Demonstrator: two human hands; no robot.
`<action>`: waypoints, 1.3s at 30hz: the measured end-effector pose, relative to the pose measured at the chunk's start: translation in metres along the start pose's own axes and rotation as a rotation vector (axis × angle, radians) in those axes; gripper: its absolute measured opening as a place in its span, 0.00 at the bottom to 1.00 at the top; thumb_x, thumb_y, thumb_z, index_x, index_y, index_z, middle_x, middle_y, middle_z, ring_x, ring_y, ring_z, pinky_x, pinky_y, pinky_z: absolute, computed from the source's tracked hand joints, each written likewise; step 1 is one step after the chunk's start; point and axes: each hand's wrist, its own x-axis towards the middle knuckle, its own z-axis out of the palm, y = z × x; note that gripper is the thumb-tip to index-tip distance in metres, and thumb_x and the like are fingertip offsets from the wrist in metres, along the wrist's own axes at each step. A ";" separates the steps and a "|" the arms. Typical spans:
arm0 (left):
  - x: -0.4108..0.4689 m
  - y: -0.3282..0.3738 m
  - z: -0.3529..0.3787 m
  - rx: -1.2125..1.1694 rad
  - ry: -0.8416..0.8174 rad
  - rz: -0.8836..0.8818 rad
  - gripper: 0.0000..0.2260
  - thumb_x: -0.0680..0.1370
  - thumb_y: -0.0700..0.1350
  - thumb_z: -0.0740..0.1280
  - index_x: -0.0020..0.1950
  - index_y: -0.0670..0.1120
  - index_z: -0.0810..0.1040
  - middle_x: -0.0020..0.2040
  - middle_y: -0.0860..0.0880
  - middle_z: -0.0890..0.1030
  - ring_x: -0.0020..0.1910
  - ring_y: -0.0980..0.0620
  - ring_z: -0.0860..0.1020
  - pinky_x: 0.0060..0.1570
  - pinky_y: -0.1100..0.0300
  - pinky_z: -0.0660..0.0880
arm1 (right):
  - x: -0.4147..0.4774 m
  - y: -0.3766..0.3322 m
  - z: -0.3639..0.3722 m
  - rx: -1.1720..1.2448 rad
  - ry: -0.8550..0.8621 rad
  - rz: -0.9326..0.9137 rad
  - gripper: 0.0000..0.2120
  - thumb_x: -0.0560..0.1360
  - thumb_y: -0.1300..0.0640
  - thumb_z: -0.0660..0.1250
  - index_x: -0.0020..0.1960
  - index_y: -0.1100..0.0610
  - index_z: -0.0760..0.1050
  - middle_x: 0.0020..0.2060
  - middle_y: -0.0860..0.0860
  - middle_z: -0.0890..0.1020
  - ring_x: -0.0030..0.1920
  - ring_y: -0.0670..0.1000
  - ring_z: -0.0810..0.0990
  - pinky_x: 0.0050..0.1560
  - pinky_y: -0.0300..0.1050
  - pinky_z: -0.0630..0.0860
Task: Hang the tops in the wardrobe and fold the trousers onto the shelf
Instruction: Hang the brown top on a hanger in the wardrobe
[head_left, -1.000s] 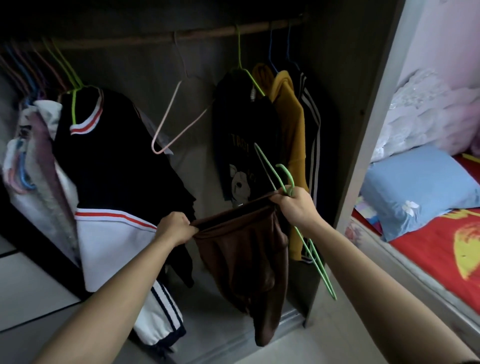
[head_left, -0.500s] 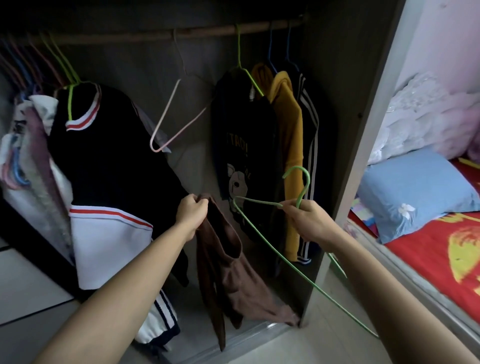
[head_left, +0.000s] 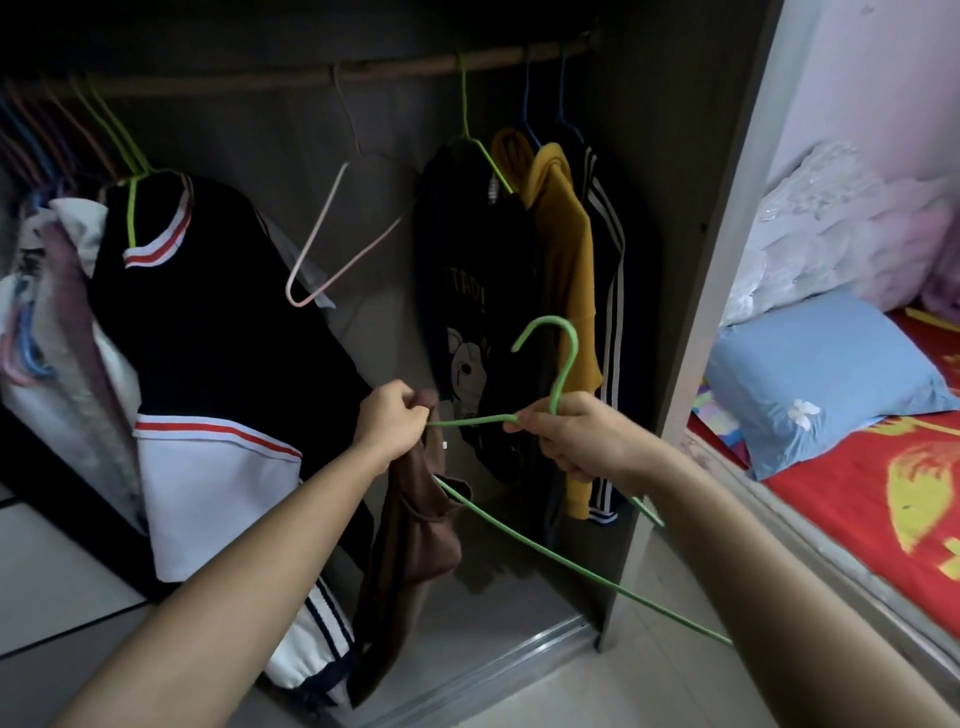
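Left hand: one left hand (head_left: 390, 422), fingers curled tight around the bunched top edge of the brown garment and touching the tip of one hanger arm.
Right hand: one right hand (head_left: 574, 436), thumb and fingers pinching the green hanger at its neck, just below the hook.
Brown garment: one brown garment (head_left: 410, 540), hanging limp from the left fist in front of the open wardrobe; one hanger arm passes into its fabric.
Green hanger: one loose green wire hanger (head_left: 558, 374), hook pointing up, its long lower bar slanting down to the right past the right forearm.
Rail: one wooden rail (head_left: 395, 70) across the top of the wardrobe.
Empty hanger: one pale pink hanger (head_left: 337, 218) on the rail, bare, between the two groups of clothes.
Right group: three hung tops, namely a black printed top (head_left: 467, 291), a mustard hooded top (head_left: 563, 260) and a dark top with white stripes (head_left: 610, 312), touching one another.
Left group: one black, white and red jacket (head_left: 208, 332) on a green hanger; the pale clothes behind it cannot be counted.
Bed: one blue pillow (head_left: 821, 374) on a red cover (head_left: 872, 519), right of the wardrobe side panel.
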 end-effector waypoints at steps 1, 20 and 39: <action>-0.003 0.007 0.002 -0.025 -0.033 0.029 0.05 0.73 0.39 0.66 0.37 0.46 0.76 0.33 0.51 0.77 0.38 0.48 0.77 0.37 0.60 0.68 | 0.008 0.003 0.009 -0.012 0.000 0.006 0.11 0.83 0.55 0.60 0.56 0.58 0.79 0.27 0.48 0.66 0.25 0.46 0.62 0.23 0.40 0.59; -0.020 0.064 -0.022 -0.517 -0.373 0.112 0.09 0.77 0.33 0.67 0.54 0.40 0.83 0.45 0.41 0.84 0.39 0.49 0.85 0.35 0.60 0.81 | 0.054 0.035 0.032 -0.069 0.073 -0.048 0.14 0.84 0.52 0.58 0.44 0.60 0.72 0.28 0.50 0.72 0.26 0.47 0.69 0.28 0.42 0.67; 0.054 0.068 -0.070 0.184 -0.263 0.675 0.08 0.76 0.48 0.72 0.55 0.53 0.85 0.47 0.47 0.80 0.50 0.49 0.79 0.57 0.50 0.74 | 0.031 0.003 -0.033 0.016 0.236 -0.391 0.14 0.80 0.44 0.64 0.49 0.54 0.80 0.30 0.46 0.75 0.30 0.46 0.72 0.31 0.40 0.69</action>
